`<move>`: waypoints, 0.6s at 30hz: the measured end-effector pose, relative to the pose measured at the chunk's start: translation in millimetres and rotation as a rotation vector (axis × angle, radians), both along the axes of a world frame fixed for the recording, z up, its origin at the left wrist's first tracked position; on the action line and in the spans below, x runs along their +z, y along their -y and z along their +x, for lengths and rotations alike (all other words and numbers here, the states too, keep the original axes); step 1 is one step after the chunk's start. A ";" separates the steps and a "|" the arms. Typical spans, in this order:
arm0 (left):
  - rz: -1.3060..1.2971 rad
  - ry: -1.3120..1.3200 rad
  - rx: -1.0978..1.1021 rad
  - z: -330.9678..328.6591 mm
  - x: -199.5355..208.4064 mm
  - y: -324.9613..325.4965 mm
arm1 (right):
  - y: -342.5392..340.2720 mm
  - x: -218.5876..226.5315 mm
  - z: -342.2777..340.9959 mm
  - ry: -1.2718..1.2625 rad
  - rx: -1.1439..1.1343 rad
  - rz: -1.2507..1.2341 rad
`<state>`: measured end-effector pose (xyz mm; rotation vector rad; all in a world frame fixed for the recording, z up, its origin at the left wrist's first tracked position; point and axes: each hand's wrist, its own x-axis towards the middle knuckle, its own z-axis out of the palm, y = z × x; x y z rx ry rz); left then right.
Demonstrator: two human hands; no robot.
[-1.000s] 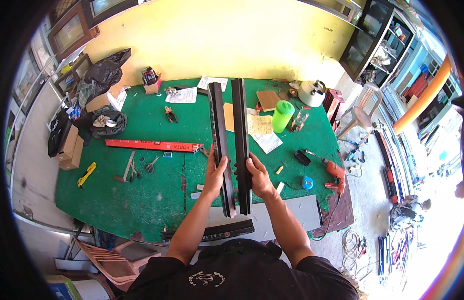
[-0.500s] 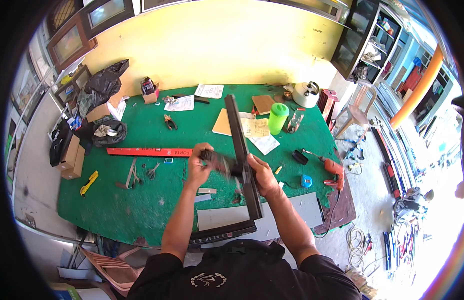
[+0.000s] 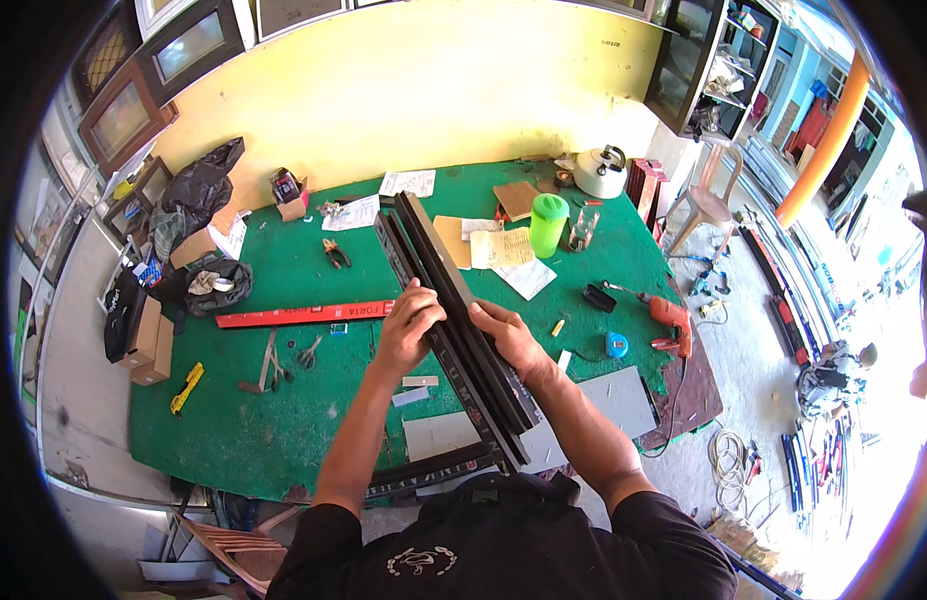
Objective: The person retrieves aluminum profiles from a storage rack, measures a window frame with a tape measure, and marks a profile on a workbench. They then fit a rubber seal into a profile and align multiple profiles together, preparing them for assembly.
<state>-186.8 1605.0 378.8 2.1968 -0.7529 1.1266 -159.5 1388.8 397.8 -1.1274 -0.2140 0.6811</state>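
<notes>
Two long black metal profiles (image 3: 439,275) run side by side in front of me, slanting from the middle of the green table down toward my chest. My left hand (image 3: 409,325) is closed round the left profile, its fingers curled over the outer edge. On the other side, my right hand (image 3: 509,340) grips the right profile, thumb on top. The profiles' faces are grooved, and pale print runs along the left one. Another black profile (image 3: 429,478) lies crosswise at the table's near edge, meeting the lower end of the held pair.
On the green table (image 3: 244,430) lie a red spirit level (image 3: 304,313), pliers (image 3: 336,254), scissors (image 3: 309,355), a yellow cutter (image 3: 188,390), a blue tape measure (image 3: 616,345) and a corded red drill (image 3: 669,318). A green tumbler (image 3: 549,225) and white kettle (image 3: 599,172) stand farther back.
The dark piece in my left hand, blurred and angled across the other before, now lies lengthwise alongside it. The pair has swung slightly left at its far end.
</notes>
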 end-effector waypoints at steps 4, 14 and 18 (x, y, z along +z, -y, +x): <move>-0.023 0.048 0.034 2.5 2.5 2.5 | 0.4 -1.0 -3.9 0.082 -0.018 -0.029; -0.024 0.108 0.042 9.4 8.3 10.7 | 13.5 0.1 -13.6 0.256 -0.058 0.003; -0.040 0.133 0.059 16.3 12.3 12.4 | 16.0 -2.3 -19.3 0.285 -0.030 -0.067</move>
